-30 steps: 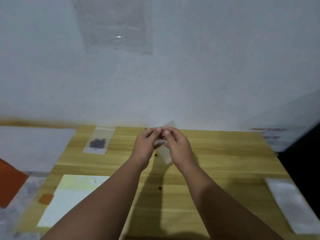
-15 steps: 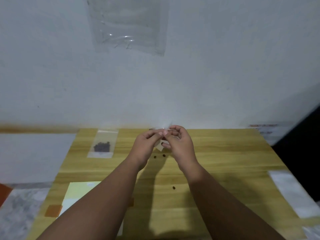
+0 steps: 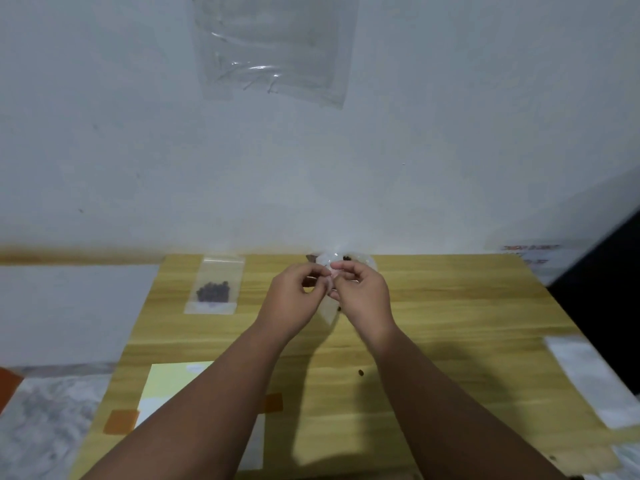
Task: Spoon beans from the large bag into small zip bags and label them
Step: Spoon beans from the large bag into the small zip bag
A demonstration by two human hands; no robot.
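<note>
Both hands meet above the middle of the wooden table (image 3: 450,323). My left hand (image 3: 292,299) and my right hand (image 3: 362,294) pinch the top edge of a small clear zip bag (image 3: 330,315), which hangs between them; a dark bean shows through it. Behind the fingers lies crumpled clear plastic with a few dark beans (image 3: 346,259), partly hidden. A filled small zip bag (image 3: 214,285) with dark beans lies flat at the far left of the table. One loose bean (image 3: 361,372) rests on the wood under my right forearm.
A pale yellow-and-white sheet (image 3: 173,382) with orange tape pieces lies near left, partly under my left arm. White plastic bags (image 3: 592,379) lie along the right edge. A clear plastic sheet (image 3: 270,46) hangs on the wall. The table's far edge meets the wall.
The camera has tilted slightly. My hands stay together at the small bag's top, fingers shifting along its edge; the crumpled plastic behind them has come into view.
</note>
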